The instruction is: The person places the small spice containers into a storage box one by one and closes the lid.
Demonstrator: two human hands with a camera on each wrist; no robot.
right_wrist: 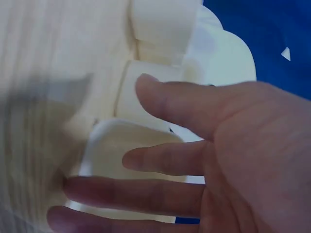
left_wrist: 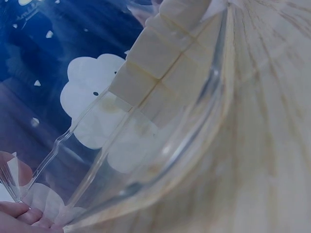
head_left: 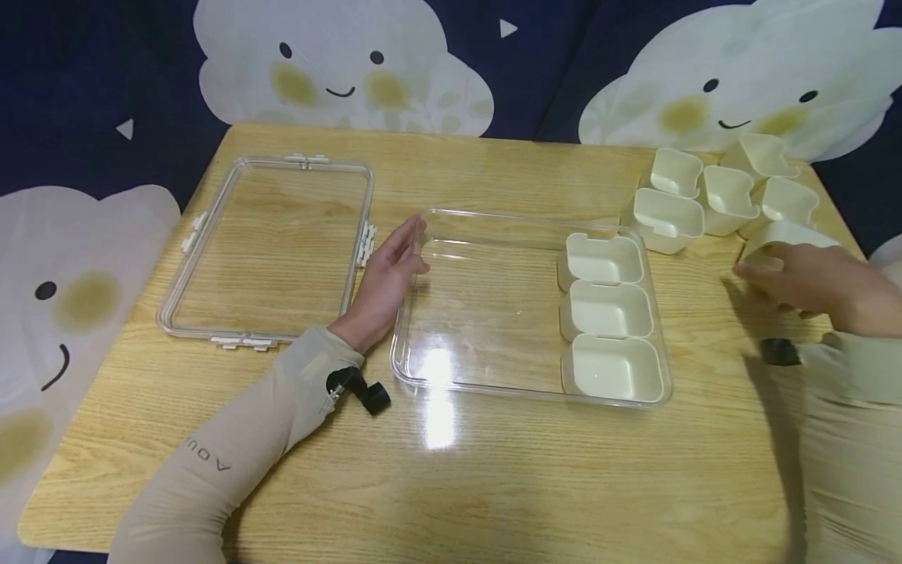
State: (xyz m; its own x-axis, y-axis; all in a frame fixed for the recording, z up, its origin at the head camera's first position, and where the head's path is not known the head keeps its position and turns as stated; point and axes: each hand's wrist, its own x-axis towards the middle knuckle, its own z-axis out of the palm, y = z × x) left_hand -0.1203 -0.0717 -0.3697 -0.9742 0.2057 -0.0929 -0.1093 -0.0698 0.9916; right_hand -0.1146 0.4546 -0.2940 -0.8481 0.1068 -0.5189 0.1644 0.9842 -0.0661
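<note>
A clear plastic box (head_left: 521, 392) lies on the wooden table, with three cream bins (head_left: 613, 368) lined up along its right end. My left hand (head_left: 384, 286) grips the box's left wall; in the left wrist view the thumb (left_wrist: 17, 167) and fingers are on either side of the clear edge. At the right, my right hand (head_left: 824, 282) is at a cream bin (head_left: 796, 233), partly covering it. The right wrist view shows the fingers (right_wrist: 141, 194) straight and spread in front of a bin (right_wrist: 116, 136), with no grip visible.
Several more cream bins (head_left: 668, 219) are grouped at the table's back right. A clear lid with white clips (head_left: 305, 161) lies on the left of the table. Behind the table hangs a dark blue cloth with cloud faces (head_left: 338, 63).
</note>
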